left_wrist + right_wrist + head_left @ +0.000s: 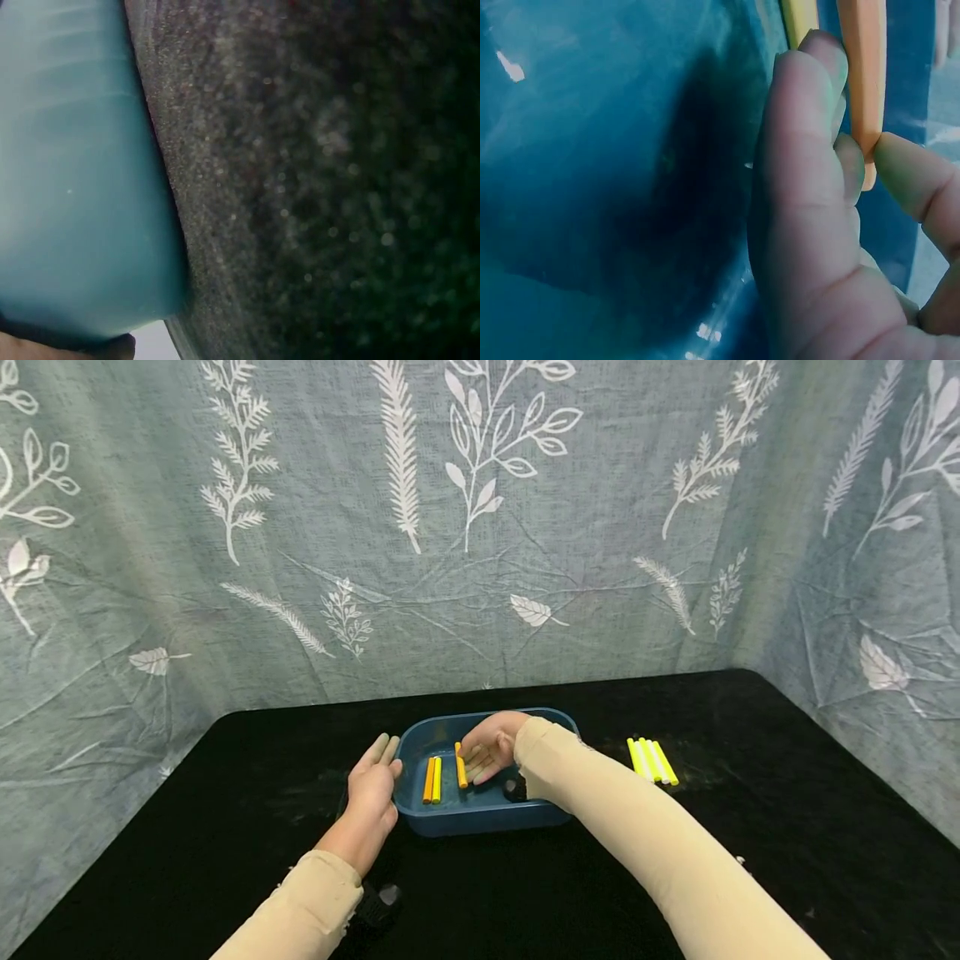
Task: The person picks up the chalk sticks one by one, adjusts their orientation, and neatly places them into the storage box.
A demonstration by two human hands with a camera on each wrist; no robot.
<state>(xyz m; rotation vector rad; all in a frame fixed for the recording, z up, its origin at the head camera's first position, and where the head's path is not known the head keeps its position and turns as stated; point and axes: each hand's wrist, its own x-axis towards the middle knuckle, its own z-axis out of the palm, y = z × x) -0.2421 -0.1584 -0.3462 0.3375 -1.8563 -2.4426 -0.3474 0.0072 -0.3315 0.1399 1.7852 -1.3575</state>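
Note:
A blue plastic bin (480, 821) stands on the black table. Inside it, an orange stick (428, 779) and a yellow stick (437, 779) lie side by side. My right hand (491, 747) reaches into the bin and pinches another orange stick (864, 75) between thumb and fingers, just right of that pair. My left hand (373, 785) is beside the bin's left end, fingers straight, by the rim. In the left wrist view the bin's outer wall (82, 187) fills the left side, and a bit of a finger (67, 349) shows at the bottom.
Several yellow sticks (652, 762) lie in a row on the black cloth (750, 827), right of the bin. Behind the table hangs a grey-green curtain (435, 610) with white leaf prints.

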